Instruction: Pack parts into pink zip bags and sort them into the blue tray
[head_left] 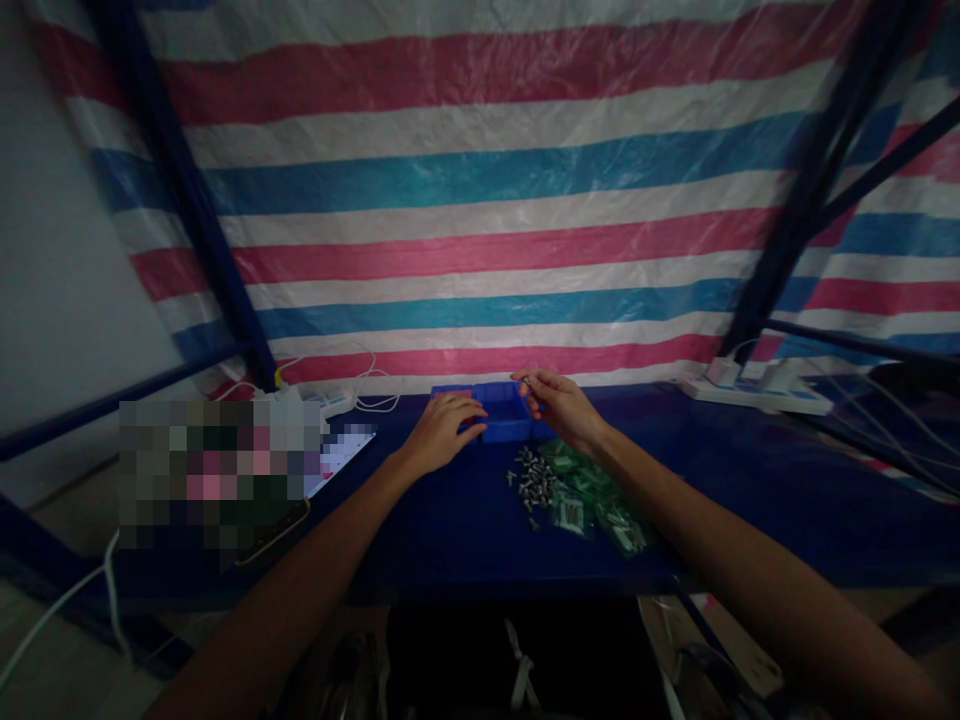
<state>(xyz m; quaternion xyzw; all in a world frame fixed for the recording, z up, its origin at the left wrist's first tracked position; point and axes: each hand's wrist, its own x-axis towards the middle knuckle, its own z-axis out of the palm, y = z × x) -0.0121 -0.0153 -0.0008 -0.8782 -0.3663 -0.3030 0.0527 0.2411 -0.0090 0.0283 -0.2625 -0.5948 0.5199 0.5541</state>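
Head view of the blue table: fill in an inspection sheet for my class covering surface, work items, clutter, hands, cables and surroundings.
Surface: blue table, bearing everything listed below except the surroundings.
Work items: blue bins side by side; loose screws piled nearer the person, beside green-tinted bags of small parts.
Clutter: lit screen at left, beside a pixelated patch; contents unreadable.
Hands: left hand over the left bin, contact unclear; right hand pinches a small piece, apparently metal.
Cables: white cables at both sides; power strip at right, with plugs.
Surroundings: striped sheet behind; blue frame.
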